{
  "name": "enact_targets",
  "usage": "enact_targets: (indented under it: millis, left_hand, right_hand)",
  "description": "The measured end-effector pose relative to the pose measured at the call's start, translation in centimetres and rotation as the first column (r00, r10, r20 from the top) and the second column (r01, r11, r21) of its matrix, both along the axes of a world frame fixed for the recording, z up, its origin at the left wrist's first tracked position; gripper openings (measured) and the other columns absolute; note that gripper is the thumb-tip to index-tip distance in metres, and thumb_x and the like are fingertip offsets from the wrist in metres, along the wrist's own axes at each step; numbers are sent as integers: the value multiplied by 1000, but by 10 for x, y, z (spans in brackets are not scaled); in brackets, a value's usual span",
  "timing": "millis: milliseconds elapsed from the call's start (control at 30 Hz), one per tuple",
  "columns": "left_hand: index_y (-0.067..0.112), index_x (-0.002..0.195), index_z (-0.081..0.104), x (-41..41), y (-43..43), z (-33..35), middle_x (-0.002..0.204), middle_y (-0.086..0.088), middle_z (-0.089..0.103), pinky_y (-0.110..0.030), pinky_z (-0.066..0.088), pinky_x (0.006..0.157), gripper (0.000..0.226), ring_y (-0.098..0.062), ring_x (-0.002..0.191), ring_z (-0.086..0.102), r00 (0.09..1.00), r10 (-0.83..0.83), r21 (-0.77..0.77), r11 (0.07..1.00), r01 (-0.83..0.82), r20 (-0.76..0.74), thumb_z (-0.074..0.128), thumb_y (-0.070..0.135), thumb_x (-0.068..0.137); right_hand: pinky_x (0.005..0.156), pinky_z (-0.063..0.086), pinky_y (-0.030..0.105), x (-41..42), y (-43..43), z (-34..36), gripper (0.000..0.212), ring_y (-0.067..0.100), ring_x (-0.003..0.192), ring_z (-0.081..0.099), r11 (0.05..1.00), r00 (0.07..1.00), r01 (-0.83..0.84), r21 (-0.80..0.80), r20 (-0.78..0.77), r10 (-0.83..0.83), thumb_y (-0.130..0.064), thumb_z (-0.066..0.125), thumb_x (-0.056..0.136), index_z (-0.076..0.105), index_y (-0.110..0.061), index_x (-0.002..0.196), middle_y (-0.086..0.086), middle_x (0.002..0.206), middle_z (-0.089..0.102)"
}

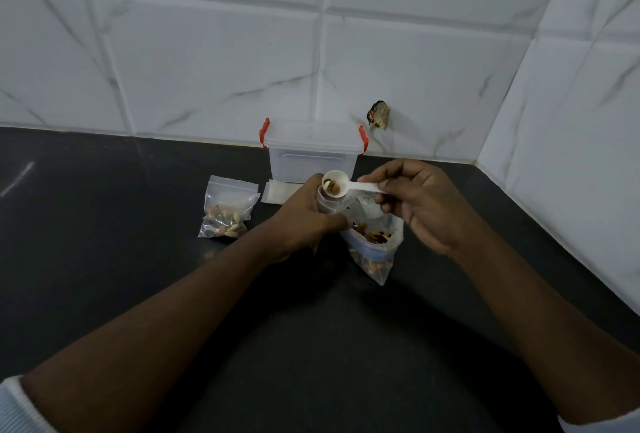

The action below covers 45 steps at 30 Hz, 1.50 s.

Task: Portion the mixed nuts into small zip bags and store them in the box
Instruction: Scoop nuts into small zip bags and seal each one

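Observation:
My left hand (304, 218) grips a small clear zip bag (327, 204) upright at the middle of the dark counter. My right hand (420, 200) pinches the handle of a white plastic scoop (341, 185), whose bowl holds a few nuts right over the small bag's mouth. Just to the right stands the large open bag of mixed nuts (375, 242). Filled small zip bags (228, 209) lie to the left. The clear storage box (311, 152) with red clips stands lidded against the wall behind my hands.
A flat stack of unfilled zip bags (277, 192) lies in front of the box. White marble-look tiles form the back wall and a side wall on the right. A small damaged spot (378, 115) marks the wall right of the box. The black counter (104, 224) stretches left and toward me.

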<state>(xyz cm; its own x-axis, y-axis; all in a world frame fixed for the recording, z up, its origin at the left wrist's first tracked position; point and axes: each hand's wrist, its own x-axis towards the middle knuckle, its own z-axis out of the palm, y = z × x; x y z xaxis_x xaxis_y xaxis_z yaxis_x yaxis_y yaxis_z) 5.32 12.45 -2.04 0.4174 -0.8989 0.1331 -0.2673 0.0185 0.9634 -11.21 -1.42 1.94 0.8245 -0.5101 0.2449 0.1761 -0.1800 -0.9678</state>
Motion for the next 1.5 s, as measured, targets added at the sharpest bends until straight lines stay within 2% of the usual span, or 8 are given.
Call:
enact_targets:
  millis: [233,467,600,700,867,1100,1233,1500]
  left_hand:
    - [24,131,46,1,-2,-1,125,3,59,-34,55,96,60,-18,116,61,998,31,12,999,-32,60,79,8,83]
    - [25,121,50,0,-1,0,120,0,61,-40,57,95,50,-16,111,63,994,89,0,996,-89,56,82,18,82]
    - [27,122,48,-4,-1,1,118,5,59,-30,55,85,57,-13,109,60,987,145,12,989,-146,74,84,40,80]
    - [26,122,46,-8,0,3,119,3,59,-28,53,81,69,-13,108,60,984,157,-1,988,-157,80,81,59,72]
    - [14,122,42,-9,4,7,100,-8,61,-34,53,70,82,-14,82,64,999,43,9,999,-42,-30,42,86,83]
    - [21,118,53,-7,4,13,111,-11,66,-40,51,80,85,-26,100,65,935,234,-112,956,-271,-266,15,86,77]
    - [16,116,59,1,8,21,106,-13,69,-40,53,80,79,-27,96,69,896,304,-102,930,-352,-322,9,73,95]
    - [10,102,69,0,9,24,102,-15,73,-48,52,93,58,-28,98,70,927,186,-204,943,-261,-325,41,60,101]
  right_hand:
    - [99,58,47,-2,-4,-1,25,21,109,72,897,997,4,-442,-62,-35,10,63,93,76,-9,102,2,110,79]
    - [80,57,27,-12,-19,8,21,5,91,70,714,955,204,-670,-23,-295,-5,64,95,77,-20,100,-11,98,77]
    - [65,42,22,-14,-29,1,26,1,78,61,520,862,-84,-850,-324,-391,-7,61,92,74,-29,97,-7,98,72]
    - [87,50,37,-11,-27,-4,25,6,93,59,483,849,-117,-868,-339,-405,-23,63,93,71,-35,113,-12,104,71]
    - [92,53,36,3,16,-3,29,5,104,65,749,970,-47,-661,-209,-124,-44,69,95,62,-42,123,-17,106,71]
    - [90,48,56,16,38,-11,16,4,91,60,560,977,163,-812,52,-209,-31,61,95,76,-25,98,-17,91,71]
    - [99,34,50,14,39,-13,19,5,101,56,452,965,-7,-892,-125,-231,-33,60,97,77,-27,101,-15,96,72]
    - [83,47,31,12,35,-7,12,1,89,62,618,987,86,-782,-17,-160,-21,66,96,77,-25,99,-18,88,70]
